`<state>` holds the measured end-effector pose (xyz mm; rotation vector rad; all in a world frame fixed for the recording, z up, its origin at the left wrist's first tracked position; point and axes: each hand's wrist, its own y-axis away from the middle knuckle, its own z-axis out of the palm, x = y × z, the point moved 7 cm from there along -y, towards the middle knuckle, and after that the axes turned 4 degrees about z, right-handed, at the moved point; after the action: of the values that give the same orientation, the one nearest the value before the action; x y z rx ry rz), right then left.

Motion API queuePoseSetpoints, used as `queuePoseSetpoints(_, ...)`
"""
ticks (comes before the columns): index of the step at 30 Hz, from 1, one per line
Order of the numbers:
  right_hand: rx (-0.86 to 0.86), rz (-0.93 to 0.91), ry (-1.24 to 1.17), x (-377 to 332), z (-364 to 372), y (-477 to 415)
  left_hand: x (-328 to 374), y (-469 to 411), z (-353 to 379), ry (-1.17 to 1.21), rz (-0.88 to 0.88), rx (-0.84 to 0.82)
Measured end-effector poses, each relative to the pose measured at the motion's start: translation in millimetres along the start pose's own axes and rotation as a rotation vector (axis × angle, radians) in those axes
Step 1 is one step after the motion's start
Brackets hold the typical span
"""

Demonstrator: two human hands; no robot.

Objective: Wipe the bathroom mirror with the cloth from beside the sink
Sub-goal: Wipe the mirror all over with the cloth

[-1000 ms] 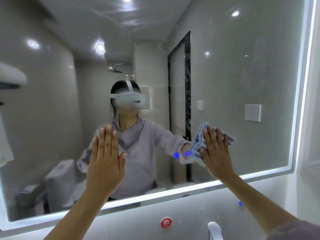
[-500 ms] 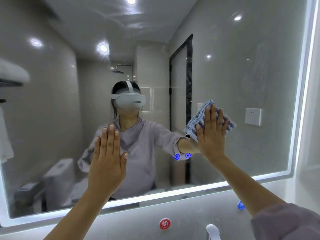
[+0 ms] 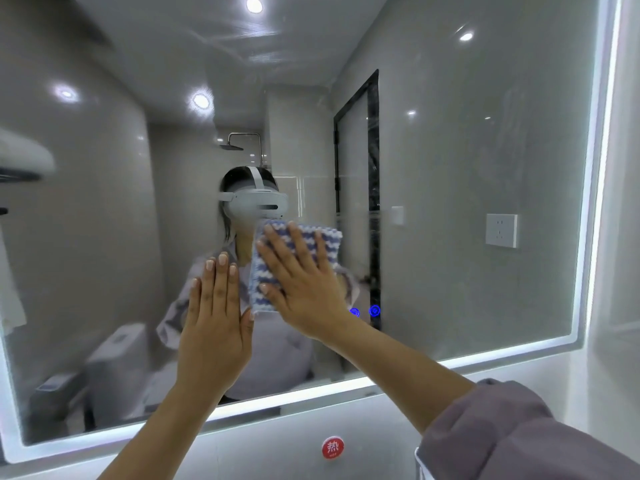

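While our right hand (image 3: 304,292) pressed the cloth (image 3: 327,237) open-palmed to the mirror (image 3: 467,202), our left hand (image 3: 214,327) lay flat and empty just left of it, which we judged would obstruct a leftward stroke.

Room to the right, blocked on the left
The mirror (image 3: 467,202) lies bare right of the cloth (image 3: 263,282); the left hand (image 3: 214,327) stands just beside its left edge, perhaps touching.

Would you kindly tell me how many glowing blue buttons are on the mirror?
2: one blue button just right of the right hand, another beside it. The hand may hide more.
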<state>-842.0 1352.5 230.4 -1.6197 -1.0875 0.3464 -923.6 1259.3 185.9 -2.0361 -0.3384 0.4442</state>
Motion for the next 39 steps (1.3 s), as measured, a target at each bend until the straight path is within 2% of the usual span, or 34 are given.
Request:
queuePoseSetpoints(10,-0.02,-0.138,0.041,10,-2,4,2,0,-2,-0.04,0.007,-0.042)
queuePoseSetpoints(16,-0.015,-0.157,0.097,60,0,27,0,0,-2,-0.051,0.01,-0.048)
queuePoseSetpoints(23,0.001,0.048,0.103,155,-15,69,1,1,-4,-0.054,-0.001,-0.045)
queuePoseSetpoints(27,-0.069,0.175,0.138,191,-18,88,1,1,-4,-0.053,-0.016,-0.072)
queuePoseSetpoints(32,-0.122,0.246,0.133,188,-16,89,3,0,-5,-0.034,-0.017,-0.082)
queuePoseSetpoints(39,-0.065,0.309,0.017,159,-15,72,2,0,-6,-0.004,-0.021,-0.047)
